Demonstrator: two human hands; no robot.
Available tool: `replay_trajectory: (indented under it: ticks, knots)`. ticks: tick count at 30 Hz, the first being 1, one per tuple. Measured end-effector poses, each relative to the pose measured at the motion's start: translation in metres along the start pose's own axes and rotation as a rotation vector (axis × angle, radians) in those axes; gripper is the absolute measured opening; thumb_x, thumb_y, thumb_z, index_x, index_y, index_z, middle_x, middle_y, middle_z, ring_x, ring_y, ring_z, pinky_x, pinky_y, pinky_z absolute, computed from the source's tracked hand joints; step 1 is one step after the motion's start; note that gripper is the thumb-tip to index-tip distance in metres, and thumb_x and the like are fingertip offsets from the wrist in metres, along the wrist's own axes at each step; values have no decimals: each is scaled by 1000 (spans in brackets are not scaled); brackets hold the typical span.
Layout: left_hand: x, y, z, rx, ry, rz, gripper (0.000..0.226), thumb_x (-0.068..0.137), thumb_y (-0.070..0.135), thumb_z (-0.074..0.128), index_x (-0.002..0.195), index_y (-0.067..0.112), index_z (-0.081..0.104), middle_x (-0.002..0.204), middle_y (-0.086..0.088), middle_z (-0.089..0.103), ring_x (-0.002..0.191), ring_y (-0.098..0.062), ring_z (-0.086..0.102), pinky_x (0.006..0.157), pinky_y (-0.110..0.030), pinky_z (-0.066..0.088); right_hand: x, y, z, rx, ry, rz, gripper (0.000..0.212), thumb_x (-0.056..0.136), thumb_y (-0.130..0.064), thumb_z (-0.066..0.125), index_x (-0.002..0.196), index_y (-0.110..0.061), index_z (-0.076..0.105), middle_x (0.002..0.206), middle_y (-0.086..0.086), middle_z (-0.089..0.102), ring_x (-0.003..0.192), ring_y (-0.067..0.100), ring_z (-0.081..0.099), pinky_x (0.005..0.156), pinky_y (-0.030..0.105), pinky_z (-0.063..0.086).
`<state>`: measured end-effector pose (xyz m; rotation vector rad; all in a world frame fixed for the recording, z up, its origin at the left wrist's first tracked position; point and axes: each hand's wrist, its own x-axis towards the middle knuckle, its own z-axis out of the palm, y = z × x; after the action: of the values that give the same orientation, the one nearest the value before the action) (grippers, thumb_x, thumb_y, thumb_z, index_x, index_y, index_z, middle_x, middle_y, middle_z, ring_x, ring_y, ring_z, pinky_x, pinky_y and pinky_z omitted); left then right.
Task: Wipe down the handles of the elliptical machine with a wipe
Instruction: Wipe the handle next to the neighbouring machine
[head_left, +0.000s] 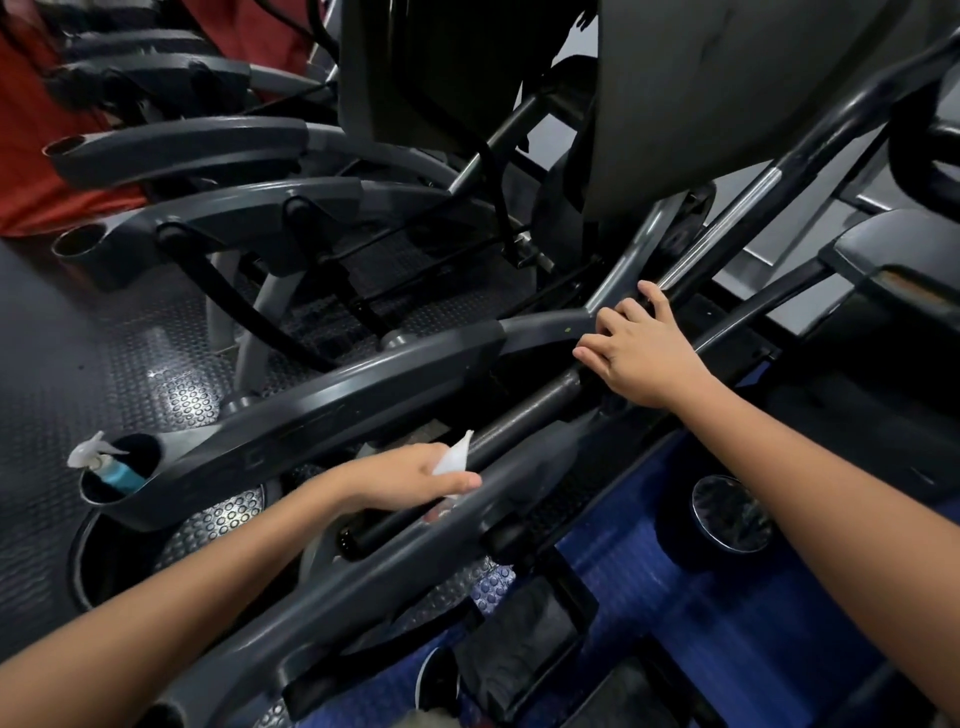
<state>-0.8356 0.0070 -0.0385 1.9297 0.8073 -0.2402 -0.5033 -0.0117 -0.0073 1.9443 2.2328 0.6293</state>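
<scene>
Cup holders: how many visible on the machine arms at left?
3: nearest cup holder holds a spray bottle; middle one; far one. More may be hidden behind.

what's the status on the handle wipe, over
Left hand grips wipe on black handle bar. Right hand rests open further up. Nothing blocking.

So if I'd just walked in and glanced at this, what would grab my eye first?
Probably the two bare arms reaching in from below: the left hand holds a white wipe against a dark handle bar low in the middle, while the right hand rests higher up on the machine's frame. Then the spray bottle sitting in a cup holder at lower left.
</scene>
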Motion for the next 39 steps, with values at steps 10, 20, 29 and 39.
replay_trajectory:
  ticks: [10,20,29,39]
  knots:
    - [82,74,5,422,260,-32,52,95,47,58,118,2,46,120,-18,61,104,-36,61,72,-34,40,1,-1,-2,9,-45,14,55,102,-54,20,101,-36,72,95,-7,55,102,24,52,119,54,10]
    - [27,21,-1,178,102,-7,57,93,64,48,82,10,61,66,-2,69,70,-13,66,87,-35,52,1,0,-2,-10,-70,-4,61,100,-56,14,105,-36,71,97,-6,57,105,24,52,118,53,3]
    - [1,5,-6,156,-47,-21,65,93,66,49,76,4,61,72,-17,65,65,-17,58,77,-40,50,1,0,-2,3,-53,-17,61,100,-55,15,103,-34,72,95,-4,56,103,25,53,119,55,8]
    - [72,66,15,501,360,-28,51,94,51,58,114,6,44,111,-15,64,96,-34,63,69,-38,43,0,-1,-2,10,-29,-16,57,101,-54,20,101,-32,73,95,-3,57,102,26,53,119,54,9]
